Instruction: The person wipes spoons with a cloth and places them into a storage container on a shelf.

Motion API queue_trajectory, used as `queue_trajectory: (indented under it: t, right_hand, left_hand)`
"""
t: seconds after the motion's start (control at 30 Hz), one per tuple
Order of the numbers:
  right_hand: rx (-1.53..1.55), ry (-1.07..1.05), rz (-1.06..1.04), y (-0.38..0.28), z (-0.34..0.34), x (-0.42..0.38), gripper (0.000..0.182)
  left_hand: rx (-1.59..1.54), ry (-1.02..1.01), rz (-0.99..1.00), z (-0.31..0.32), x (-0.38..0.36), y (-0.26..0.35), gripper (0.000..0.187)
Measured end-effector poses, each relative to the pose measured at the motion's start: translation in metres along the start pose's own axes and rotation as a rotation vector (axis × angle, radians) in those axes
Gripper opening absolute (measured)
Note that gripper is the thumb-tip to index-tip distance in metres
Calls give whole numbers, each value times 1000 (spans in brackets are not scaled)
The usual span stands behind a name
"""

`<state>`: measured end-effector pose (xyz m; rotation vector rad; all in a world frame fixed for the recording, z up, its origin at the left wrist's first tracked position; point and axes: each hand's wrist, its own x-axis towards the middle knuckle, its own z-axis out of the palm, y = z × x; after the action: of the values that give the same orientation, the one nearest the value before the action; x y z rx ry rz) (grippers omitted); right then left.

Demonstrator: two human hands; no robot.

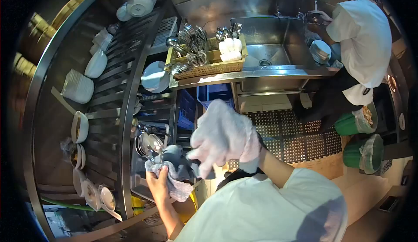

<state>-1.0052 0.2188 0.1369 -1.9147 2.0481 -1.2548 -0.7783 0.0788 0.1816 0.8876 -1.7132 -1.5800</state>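
Before the yellow rectangular plastic cutlery basket [213, 70], left hand [158, 180] clasps shiny metal spoons [155, 143] with grey cloth [179, 189]; right hand's [226, 135] hold I cannot tell.

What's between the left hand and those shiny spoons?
A cloth: the head view shows it bunched between the left hand and the spoons.

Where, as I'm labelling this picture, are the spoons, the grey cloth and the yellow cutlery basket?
Spoons [156, 143]: head view, on one spoon's bowl.
Grey cloth [177, 188]: head view, on its hanging folds.
Yellow cutlery basket [212, 69]: head view, on its front wall.
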Motion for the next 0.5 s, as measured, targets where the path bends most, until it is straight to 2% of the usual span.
queue_trajectory:
  t: [0.13,0.23,0.27,0.37,0.43,0.47,0.5]
  right_hand:
    - [-151,-13,-50,53,-16,17,19]
    - [-168,-57,-129,86,-31,32,19]
    - [-161,-75,-161,93,-33,37,19]
    - [-143,-112,-281,115,-34,52,18]
    - [-147,-134,-370,127,-28,60,18]
    - [-143,-143,-416,133,-25,64,18]
    - [-152,-196,-255,137,-38,59,21]
  left_hand:
    - [-146,52,-90,53,16,-13,40]
    - [-192,104,-148,104,29,-16,29]
    - [-98,139,-178,118,31,-20,25]
    - [-240,179,-325,186,35,-11,25]
    - [4,105,-231,210,37,-24,28]
    - [-55,163,-186,222,35,-37,28]
    - [-15,185,-144,230,36,-45,31]
